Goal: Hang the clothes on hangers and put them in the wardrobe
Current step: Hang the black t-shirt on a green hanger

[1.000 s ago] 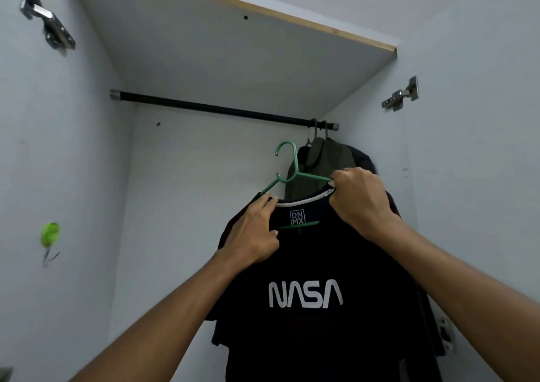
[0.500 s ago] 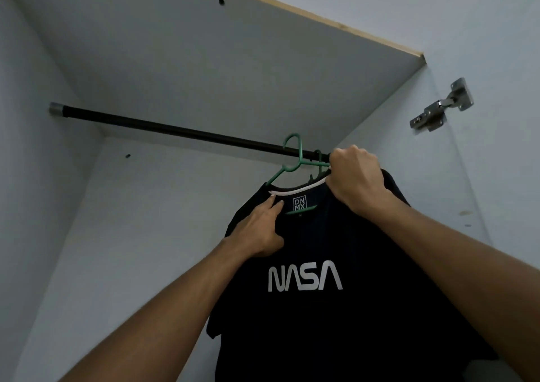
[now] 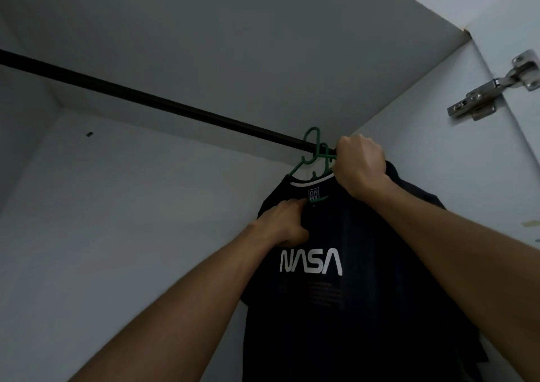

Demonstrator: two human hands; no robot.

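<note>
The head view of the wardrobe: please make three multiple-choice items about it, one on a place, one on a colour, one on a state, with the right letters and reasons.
1. Where on the rail is the hanger's hook?
A. right end
B. left end
C. middle

2. What colour is the hanger?
A. white
B. green
C. red

3. What is the right hand doing?
A. hanging open
B. pointing at the hinge
C. gripping the hanger's shoulder

Answers: 1 A, the hook is near the right wall; 2 B, its hook looks green; 3 C, the fingers curl round it above the black NASA shirt.
</note>
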